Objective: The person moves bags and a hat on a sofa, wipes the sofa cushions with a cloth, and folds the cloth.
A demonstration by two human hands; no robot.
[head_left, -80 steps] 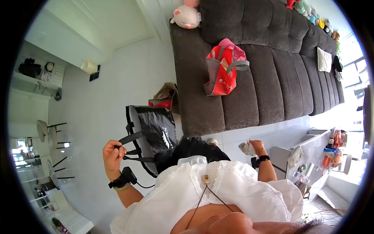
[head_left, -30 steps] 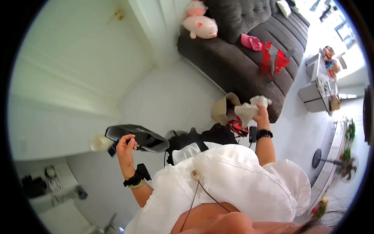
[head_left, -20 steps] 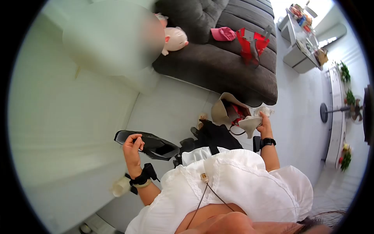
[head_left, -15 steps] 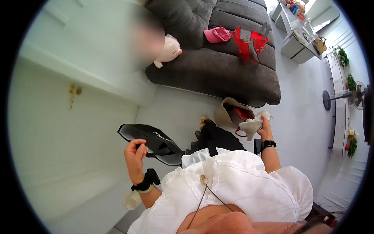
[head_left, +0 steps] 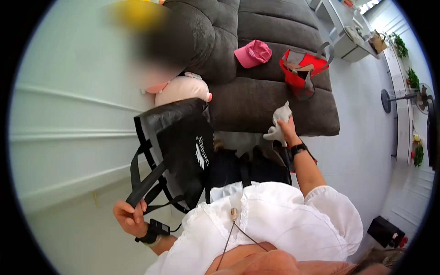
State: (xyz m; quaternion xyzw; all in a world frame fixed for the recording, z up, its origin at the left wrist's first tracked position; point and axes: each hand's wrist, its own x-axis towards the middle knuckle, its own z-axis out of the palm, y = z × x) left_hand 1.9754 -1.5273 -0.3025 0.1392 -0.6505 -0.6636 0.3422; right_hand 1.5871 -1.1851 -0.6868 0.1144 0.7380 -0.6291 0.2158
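Observation:
My left hand (head_left: pixel 130 215) is closed around the handle of a large black bag (head_left: pixel 185 153) with white lettering, which hangs open beside my legs, near the sofa's end. My right hand (head_left: pixel 286 128) grips a whitish, crumpled cloth (head_left: pixel 277 123) at the front edge of the dark grey sofa (head_left: pixel 256 105). A red and grey tote bag (head_left: pixel 302 73) stands on the sofa just beyond that hand. To its left lies a pink cap (head_left: pixel 253 54). A beige bag below my right hand is mostly hidden.
A pale pink plush pig (head_left: pixel 181 90) rests at the sofa's left end, beside a white wall (head_left: pixel 78 110). Farther right are a white table (head_left: pixel 341 27), a standing fan (head_left: pixel 387 101), plants (head_left: pixel 412 78) and a black box (head_left: pixel 384 231). A blurred patch covers the upper left.
My view has turned and come closer to the sofa. The black bag has swung up into fuller view, my left hand is lower, and my right hand with the cloth has moved up to the sofa edge.

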